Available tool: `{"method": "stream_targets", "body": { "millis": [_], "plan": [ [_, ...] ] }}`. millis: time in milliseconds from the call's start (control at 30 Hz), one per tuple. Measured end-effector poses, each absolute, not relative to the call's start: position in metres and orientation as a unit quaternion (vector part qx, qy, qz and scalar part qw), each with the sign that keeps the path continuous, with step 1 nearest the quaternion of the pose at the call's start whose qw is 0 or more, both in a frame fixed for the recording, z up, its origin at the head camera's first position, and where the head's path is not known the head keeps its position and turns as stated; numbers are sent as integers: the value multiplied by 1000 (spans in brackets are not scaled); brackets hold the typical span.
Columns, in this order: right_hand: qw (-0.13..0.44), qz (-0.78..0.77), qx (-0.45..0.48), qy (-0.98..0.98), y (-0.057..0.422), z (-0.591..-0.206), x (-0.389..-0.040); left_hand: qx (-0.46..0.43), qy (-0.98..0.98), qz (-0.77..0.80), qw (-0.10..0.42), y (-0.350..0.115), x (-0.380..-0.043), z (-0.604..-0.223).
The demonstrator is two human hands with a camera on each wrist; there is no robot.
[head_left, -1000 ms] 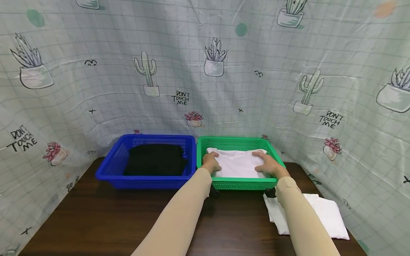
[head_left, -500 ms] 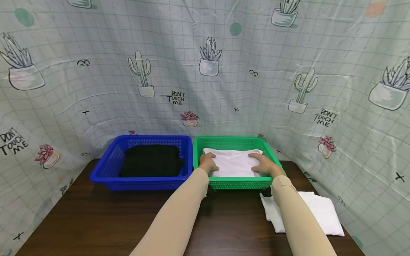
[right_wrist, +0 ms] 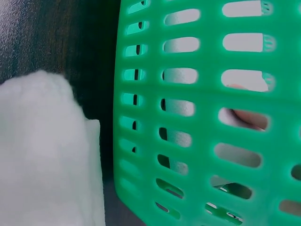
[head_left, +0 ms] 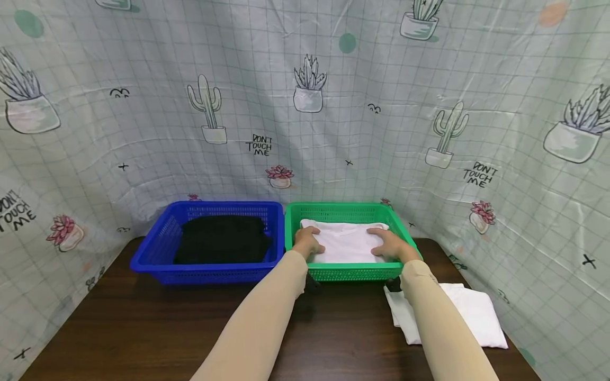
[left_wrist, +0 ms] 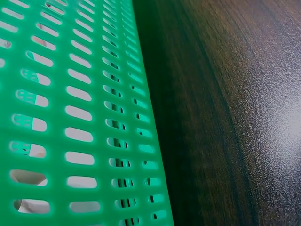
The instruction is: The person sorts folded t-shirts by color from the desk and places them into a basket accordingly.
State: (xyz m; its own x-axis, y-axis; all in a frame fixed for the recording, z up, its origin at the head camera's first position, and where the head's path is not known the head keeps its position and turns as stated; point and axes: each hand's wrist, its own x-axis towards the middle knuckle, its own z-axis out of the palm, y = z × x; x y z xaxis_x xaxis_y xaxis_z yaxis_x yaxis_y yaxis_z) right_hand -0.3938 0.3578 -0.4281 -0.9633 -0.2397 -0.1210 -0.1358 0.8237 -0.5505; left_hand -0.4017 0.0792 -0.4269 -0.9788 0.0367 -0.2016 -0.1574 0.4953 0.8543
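A folded white garment (head_left: 348,243) lies flat inside the green plastic basket (head_left: 355,274). My left hand (head_left: 307,241) rests at the garment's left side, thumb on its top and fingers along the edge. At the opposite side my right hand (head_left: 392,245) touches it, with thumb and forefinger spread apart on the cloth. The basket's inside edge hides the other fingers. Both wrist views mostly show the basket's slotted wall (left_wrist: 96,117), with white cloth behind the slots. Through one slot in the right wrist view, part of a finger (right_wrist: 249,117) appears.
To the left, right beside the green basket, stands a blue basket (head_left: 209,275) holding folded black cloth (head_left: 221,241). Another folded white cloth (head_left: 476,316) lies on the dark wooden table (head_left: 157,328), partly under my right forearm. A cactus-print curtain (head_left: 248,69) hangs behind.
The head view has turned slightly right, so everything shifts a little left in it. Both hands stay at the sides of the white garment in the green basket.
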Motion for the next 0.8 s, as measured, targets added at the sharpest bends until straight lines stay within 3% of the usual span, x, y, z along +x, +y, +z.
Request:
{"method": "stream_targets", "body": {
  "millis": [467,800],
  "plan": [
    [96,-295,-86,947,365,-430,-387,-21,854,510,97,84,-393,-424],
    [119,-268,-110,950,358,-384,-380,0,880,466,95,76,-385,-404]
  ]
}}
